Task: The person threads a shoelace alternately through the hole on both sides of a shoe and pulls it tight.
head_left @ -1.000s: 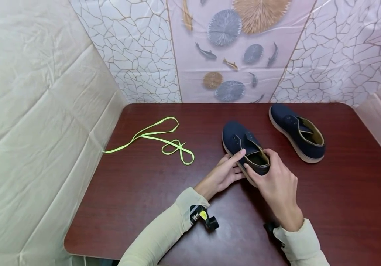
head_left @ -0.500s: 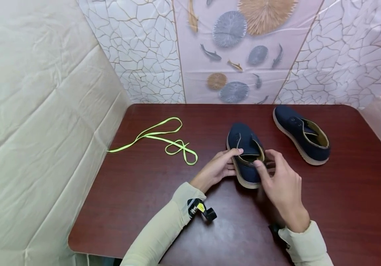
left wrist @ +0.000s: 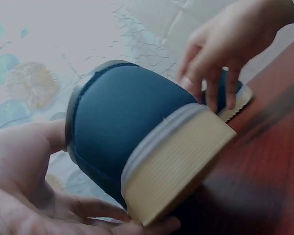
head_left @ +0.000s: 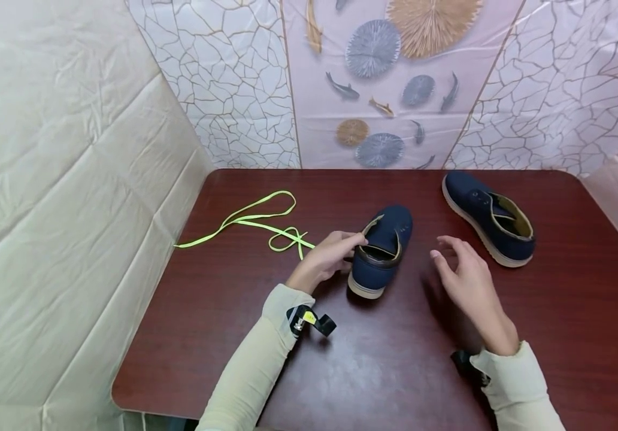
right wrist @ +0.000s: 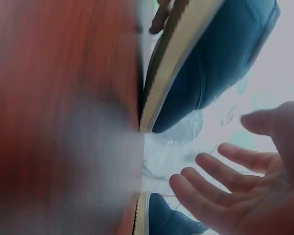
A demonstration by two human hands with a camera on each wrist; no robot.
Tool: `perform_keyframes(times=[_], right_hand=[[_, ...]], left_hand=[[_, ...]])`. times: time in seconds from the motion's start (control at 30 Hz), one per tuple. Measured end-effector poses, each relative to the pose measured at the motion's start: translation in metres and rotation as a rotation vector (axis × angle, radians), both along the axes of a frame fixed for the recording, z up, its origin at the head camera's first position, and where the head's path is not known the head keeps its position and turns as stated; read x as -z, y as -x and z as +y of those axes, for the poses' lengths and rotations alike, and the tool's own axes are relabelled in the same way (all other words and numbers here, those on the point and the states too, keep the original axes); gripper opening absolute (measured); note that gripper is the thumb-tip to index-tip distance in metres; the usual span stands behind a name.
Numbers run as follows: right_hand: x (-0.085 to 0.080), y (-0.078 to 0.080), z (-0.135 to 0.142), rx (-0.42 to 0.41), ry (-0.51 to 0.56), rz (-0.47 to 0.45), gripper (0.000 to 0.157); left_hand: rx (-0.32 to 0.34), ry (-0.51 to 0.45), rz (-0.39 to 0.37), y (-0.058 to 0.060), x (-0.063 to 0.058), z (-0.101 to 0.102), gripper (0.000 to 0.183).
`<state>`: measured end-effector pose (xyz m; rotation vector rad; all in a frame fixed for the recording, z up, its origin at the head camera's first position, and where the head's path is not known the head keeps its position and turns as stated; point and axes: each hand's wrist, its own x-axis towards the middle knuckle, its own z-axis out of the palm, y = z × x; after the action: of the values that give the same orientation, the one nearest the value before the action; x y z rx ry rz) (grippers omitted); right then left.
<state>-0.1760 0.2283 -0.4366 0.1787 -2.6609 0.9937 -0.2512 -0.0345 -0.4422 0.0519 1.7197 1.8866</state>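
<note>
A navy shoe [head_left: 373, 272] with a pale sole and no lace is in my left hand [head_left: 326, 256]. In the left wrist view the thumb lies at the collar and the fingers reach under the sole [left wrist: 171, 169] at the heel. The heel is raised, while the toe [right wrist: 159, 122] is close to the table in the right wrist view. To the right of this shoe, my right hand [head_left: 467, 275] is apart from it, fingers loosely bent and holding nothing. A second navy shoe [head_left: 519, 246], also unlaced, stands at the back right.
A neon yellow-green shoelace [head_left: 255, 223] lies loosely looped on the left of the dark red table [head_left: 341, 371]; my left hand overlaps its near end in the head view. Cream fabric [head_left: 82, 239] walls off the left side, and a patterned sheet [head_left: 320, 137] hangs behind.
The held shoe has turned, its toe swinging rightward and its heel leftward, and moved left with my left hand. My right hand has let go of it and drawn away to the right.
</note>
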Motion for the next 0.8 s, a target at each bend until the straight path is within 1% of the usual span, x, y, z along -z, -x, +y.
perform_keyframes(times=[0.07,0.17,0.23,0.33,0.4,0.47,0.57,0.63,0.73,0.8], right_hand=[[0.000,0.009,0.005,-0.040,-0.026,-0.024,0.039],[-0.001,0.028,0.008,-0.104,-0.055,-0.082,0.046],[-0.003,0.041,0.008,-0.144,-0.080,-0.153,0.052],[-0.005,0.059,0.006,-0.223,-0.126,-0.301,0.066],[-0.005,0.071,0.002,-0.288,-0.151,-0.379,0.077],[-0.004,0.081,-0.002,-0.354,-0.164,-0.424,0.088],[0.000,0.093,-0.007,-0.422,-0.165,-0.419,0.101],[0.003,0.098,-0.007,-0.446,-0.158,-0.404,0.106],[0.008,0.102,-0.006,-0.461,-0.148,-0.383,0.106],[0.011,0.102,-0.006,-0.474,-0.141,-0.378,0.106]], left_hand=[[0.015,0.004,0.010,0.001,-0.001,-0.003,0.024],[0.042,0.034,0.033,0.002,-0.004,-0.008,0.018],[0.061,0.065,0.045,0.002,-0.006,-0.009,0.017],[0.099,0.137,0.077,0.000,-0.008,-0.008,0.017],[0.108,0.193,0.121,-0.001,-0.010,-0.009,0.018],[0.116,0.250,0.168,-0.002,-0.011,-0.010,0.017],[0.114,0.319,0.222,-0.003,-0.011,-0.011,0.022],[0.118,0.334,0.247,-0.002,-0.010,-0.011,0.026],[0.104,0.340,0.273,-0.001,-0.009,-0.013,0.029],[0.099,0.358,0.279,-0.002,-0.008,-0.014,0.029]])
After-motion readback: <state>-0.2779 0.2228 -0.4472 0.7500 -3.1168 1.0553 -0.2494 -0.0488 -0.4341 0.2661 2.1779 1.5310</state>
